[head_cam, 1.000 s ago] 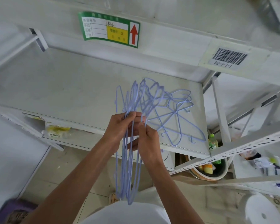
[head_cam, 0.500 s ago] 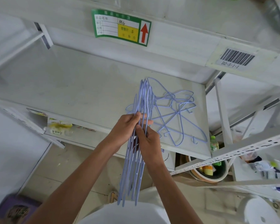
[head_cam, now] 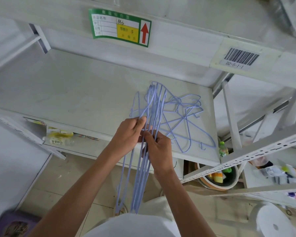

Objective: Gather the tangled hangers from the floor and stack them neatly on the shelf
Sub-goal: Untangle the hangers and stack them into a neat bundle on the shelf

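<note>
Hangers [head_cam: 144, 161], a lilac wire bundle, sit pinched between left hand [head_cam: 128, 134] and right hand [head_cam: 158, 147] over the shelf [head_cam: 75, 93] edge; loose hangers [head_cam: 186, 120] lie at three o'clock. Barcode label [head_cam: 240, 58] at one o'clock reads D2-5-1-1.

A bunch of thin lilac wire hangers [head_cam: 143, 161] is held edge-on, near the shelf [head_cam: 75, 100] front. More hangers [head_cam: 186, 120] are spread flat and tangled on the shelf's right end.

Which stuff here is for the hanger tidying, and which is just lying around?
For the job: bundle of blue hangers gripped by left hand and right hand; loose hangers; shelf.

Lying about: green bottle, bowl, white stool, barcode label.
</note>
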